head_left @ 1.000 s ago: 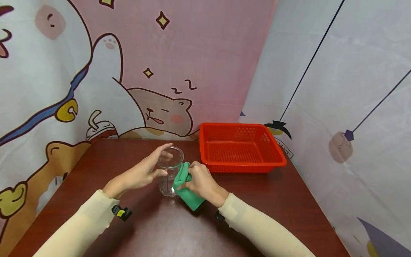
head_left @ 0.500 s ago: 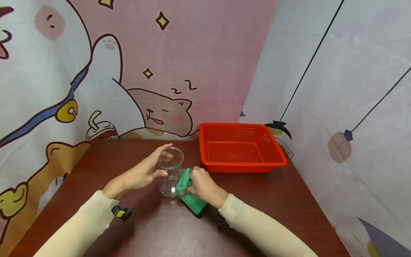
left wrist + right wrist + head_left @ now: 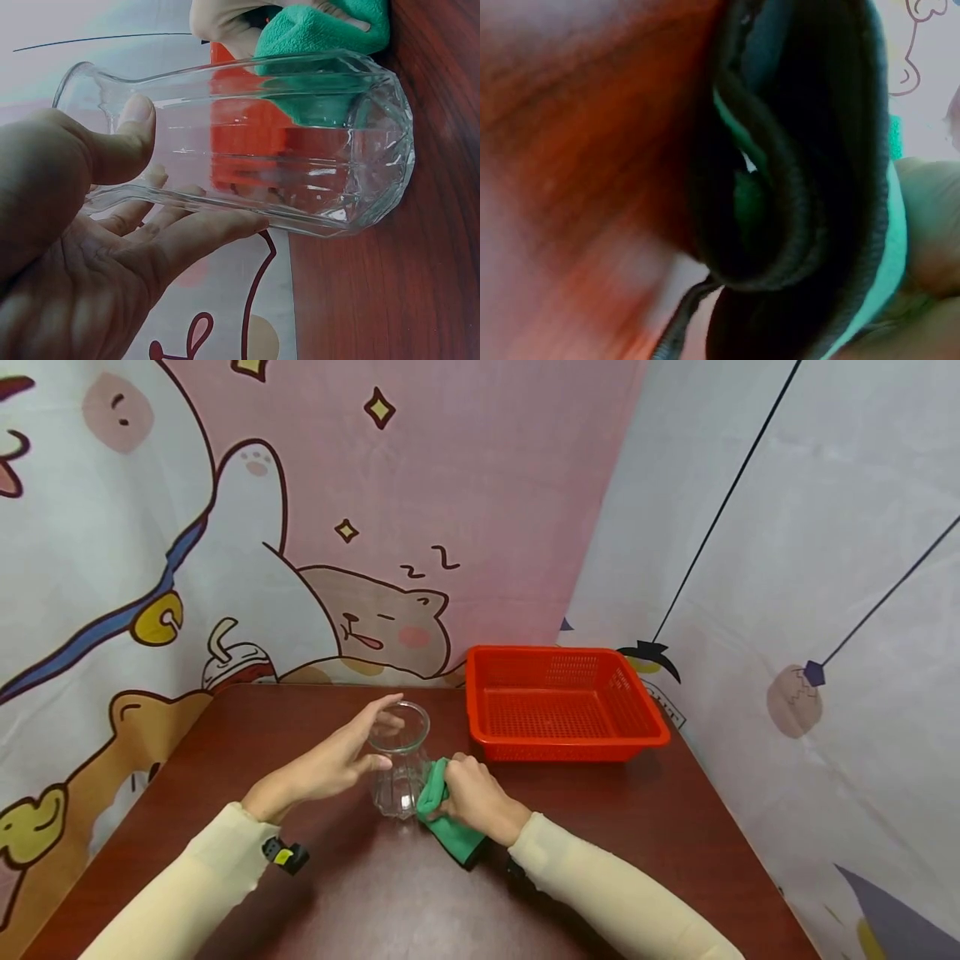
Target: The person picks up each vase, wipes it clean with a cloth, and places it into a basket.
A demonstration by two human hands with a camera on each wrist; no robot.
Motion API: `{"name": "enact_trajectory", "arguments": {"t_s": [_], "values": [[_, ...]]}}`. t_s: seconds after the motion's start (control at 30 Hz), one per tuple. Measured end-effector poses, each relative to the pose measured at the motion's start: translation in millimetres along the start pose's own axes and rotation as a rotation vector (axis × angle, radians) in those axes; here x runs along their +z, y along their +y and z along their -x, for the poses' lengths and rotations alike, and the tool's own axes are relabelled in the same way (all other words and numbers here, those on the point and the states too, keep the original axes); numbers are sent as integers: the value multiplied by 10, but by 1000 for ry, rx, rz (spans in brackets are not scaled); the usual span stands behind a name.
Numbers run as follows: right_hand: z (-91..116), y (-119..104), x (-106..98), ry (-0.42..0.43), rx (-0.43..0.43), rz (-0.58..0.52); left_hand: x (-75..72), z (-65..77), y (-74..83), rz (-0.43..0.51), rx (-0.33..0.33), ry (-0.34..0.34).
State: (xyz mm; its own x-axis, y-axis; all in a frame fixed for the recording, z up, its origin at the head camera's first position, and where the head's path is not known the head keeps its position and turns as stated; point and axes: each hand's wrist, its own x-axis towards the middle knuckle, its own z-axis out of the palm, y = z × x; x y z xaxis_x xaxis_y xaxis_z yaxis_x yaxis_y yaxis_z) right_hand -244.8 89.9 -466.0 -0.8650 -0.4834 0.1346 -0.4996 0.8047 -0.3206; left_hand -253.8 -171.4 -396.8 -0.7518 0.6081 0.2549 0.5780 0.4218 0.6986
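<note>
A clear glass vase (image 3: 397, 789) with a faceted body and a flared rim stands upright on the brown table. My left hand (image 3: 330, 766) holds it near the neck; in the left wrist view the thumb lies on the near side of the glass vase (image 3: 322, 180) and the fingers lie along the other. A folded green cloth (image 3: 459, 840) with dark edging is gripped in my right hand (image 3: 480, 797), against or close beside the vase's lower right side. The right wrist view is mostly filled by the cloth's dark folded edges (image 3: 795, 187).
Behind and to the right of the vase sits a red perforated plastic basket (image 3: 558, 742). Patterned cloth walls (image 3: 517, 510) rise at the table's back and sides. The brown table (image 3: 615, 827) extends to the right and front.
My right hand has moved the green cloth slightly down and right along the vase's side, mostly in the first half second. The left hand and vase have stayed in place.
</note>
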Motion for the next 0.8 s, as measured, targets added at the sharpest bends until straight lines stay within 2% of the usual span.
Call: {"name": "enact_trajectory", "arguments": {"t_s": [0.23,0.47,0.8], "values": [[-23,34,22,8,0,-27,9,11,-10,3,2,-2],[-25,41,0,9,43,-81,4,11,12,-3,7,1],[-8,56,-9,37,13,-144,-5,10,18,15,-15,-6]]}}
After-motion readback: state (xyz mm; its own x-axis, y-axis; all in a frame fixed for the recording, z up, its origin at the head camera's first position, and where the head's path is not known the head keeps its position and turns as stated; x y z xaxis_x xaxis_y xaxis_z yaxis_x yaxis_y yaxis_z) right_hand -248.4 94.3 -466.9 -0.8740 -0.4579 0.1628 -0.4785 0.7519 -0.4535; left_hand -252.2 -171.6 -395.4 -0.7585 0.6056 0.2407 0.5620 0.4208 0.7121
